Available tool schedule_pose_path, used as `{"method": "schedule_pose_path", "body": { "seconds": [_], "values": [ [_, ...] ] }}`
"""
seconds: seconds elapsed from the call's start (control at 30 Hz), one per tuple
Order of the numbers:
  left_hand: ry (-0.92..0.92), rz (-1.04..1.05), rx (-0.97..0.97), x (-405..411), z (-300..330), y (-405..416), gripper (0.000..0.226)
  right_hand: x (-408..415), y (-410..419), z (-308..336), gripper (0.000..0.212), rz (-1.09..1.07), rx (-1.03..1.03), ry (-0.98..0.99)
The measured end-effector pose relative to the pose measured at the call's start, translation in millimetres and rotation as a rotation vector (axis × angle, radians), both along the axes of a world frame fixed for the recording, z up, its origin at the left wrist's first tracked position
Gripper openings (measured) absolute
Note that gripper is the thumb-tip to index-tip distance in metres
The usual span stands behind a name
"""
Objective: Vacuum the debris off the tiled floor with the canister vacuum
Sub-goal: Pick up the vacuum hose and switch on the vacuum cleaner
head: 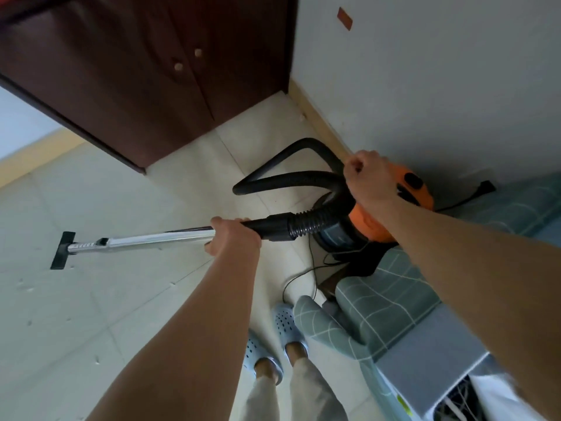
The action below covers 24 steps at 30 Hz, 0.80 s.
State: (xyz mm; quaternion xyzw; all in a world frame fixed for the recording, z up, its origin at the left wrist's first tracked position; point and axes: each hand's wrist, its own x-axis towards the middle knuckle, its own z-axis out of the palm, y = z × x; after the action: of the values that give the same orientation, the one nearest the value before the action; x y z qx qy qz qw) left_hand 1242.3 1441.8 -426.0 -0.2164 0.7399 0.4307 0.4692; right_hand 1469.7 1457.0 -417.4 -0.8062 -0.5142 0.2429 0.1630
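Note:
My left hand (232,237) grips the upper end of the chrome wand (145,238), where it meets the black cuff. The wand runs left and down to a black floor nozzle (62,250) resting on the pale tiled floor (127,299). Small whitish bits of debris (25,285) lie on the tiles below the nozzle. My right hand (368,177) is closed over the top of the orange canister vacuum (373,220), on its handle. The black ribbed hose (288,177) loops from the cuff round behind the canister.
A dark wooden wardrobe (145,74) stands at the back, a white wall (440,71) with beige skirting to the right. A bed with green checked bedding (379,305) crowds the right side. A thin black power cord (303,275) trails by my feet in light blue clogs (285,323).

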Motion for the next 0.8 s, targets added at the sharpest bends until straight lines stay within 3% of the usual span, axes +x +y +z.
{"method": "schedule_pose_path", "body": {
  "seconds": [0.1,0.23,0.33,0.6,0.8],
  "values": [
    [0.011,0.029,-0.007,1.7,-6.6,-3.7,0.038,49.5,-0.7,-22.0,0.046,-0.139,-0.365,-0.247],
    [0.023,0.065,-0.002,-2.1,-16.8,-11.6,0.038,80.6,-9.0,-36.7,0.086,-0.283,-0.67,-0.041],
    [0.027,0.072,-0.006,-12.2,-25.5,-16.7,0.039,90.2,-11.4,-44.5,0.087,-0.225,-0.719,0.034],
    [0.065,0.122,-0.029,-40.8,-38.6,-29.4,0.041,85.3,-13.8,-43.5,0.066,-0.102,-0.682,-0.046],
    [0.059,0.181,-0.03,-61.4,-42.9,-39.3,0.041,46.7,-5.7,-39.6,0.068,0.029,-0.671,-0.083]
  ]
}}
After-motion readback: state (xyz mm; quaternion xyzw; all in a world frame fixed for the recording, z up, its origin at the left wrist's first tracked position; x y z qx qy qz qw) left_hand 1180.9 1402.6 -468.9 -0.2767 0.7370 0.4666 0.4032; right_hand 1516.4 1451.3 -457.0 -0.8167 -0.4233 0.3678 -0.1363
